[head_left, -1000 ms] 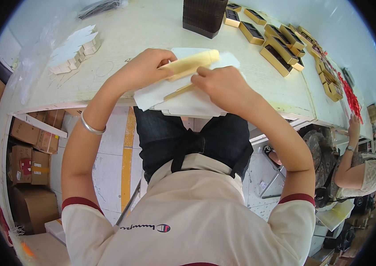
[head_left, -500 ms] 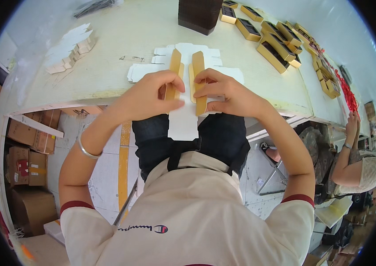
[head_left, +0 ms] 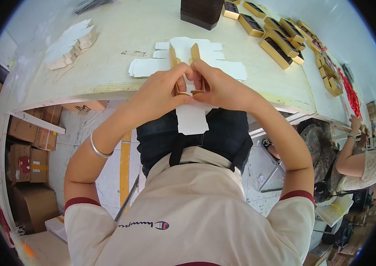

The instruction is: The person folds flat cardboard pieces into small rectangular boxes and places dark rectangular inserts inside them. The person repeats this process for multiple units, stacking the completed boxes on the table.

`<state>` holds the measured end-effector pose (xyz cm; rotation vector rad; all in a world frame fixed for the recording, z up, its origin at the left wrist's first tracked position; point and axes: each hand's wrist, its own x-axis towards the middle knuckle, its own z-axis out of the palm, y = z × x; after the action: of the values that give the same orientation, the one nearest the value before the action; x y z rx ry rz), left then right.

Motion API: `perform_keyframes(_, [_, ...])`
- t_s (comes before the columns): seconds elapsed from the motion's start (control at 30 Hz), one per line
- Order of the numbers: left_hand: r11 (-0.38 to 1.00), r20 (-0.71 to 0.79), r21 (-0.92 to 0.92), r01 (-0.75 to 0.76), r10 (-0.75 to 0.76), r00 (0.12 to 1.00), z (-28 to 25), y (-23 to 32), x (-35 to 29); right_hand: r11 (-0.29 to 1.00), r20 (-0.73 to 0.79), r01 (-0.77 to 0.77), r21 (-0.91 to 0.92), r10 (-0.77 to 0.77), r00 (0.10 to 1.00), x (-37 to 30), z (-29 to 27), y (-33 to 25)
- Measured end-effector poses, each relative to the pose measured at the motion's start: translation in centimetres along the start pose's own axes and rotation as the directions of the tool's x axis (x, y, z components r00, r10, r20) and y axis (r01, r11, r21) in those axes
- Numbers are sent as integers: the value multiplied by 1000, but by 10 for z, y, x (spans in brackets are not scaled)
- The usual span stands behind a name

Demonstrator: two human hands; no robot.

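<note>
In front of me at the table edge lies an unfolded carton (head_left: 191,120), white inside and gold outside. Its two long gold side walls (head_left: 195,52) stand up facing each other. Toward its near end, my left hand (head_left: 166,88) pinches the left wall between thumb and fingers. My right hand (head_left: 218,88) grips the right wall the same way, and the fingertips of both hands nearly meet over the middle. The carton's near flap hangs over the edge above my lap. Its white tabs spread out flat on the table beyond my hands.
Stacked white carton blanks (head_left: 69,46) lie at the left. A dark brown box (head_left: 201,14) stands at the back. Several gold boxes with dark inserts (head_left: 277,51) and red ribbons (head_left: 350,93) lie to the right. A person (head_left: 352,164) works there. Cardboard boxes (head_left: 28,164) sit below the table.
My hands have come closer together and tilted the near parts of the gold walls inward. The near flap has shifted slightly right and up.
</note>
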<state>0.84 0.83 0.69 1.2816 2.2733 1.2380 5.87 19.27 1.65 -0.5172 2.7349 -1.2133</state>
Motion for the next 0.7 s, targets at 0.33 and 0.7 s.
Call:
perform_keyframes(0.33, [978,-138,141,-152,171,976,13,-14,-4,933,51,232,-274,-227,973,-35,-13,-8])
perform_keyframes(0.7, [883,134,-413,223,-183,974,-15,-13,2,952,-528,262,160,-141,837,-14,31,11])
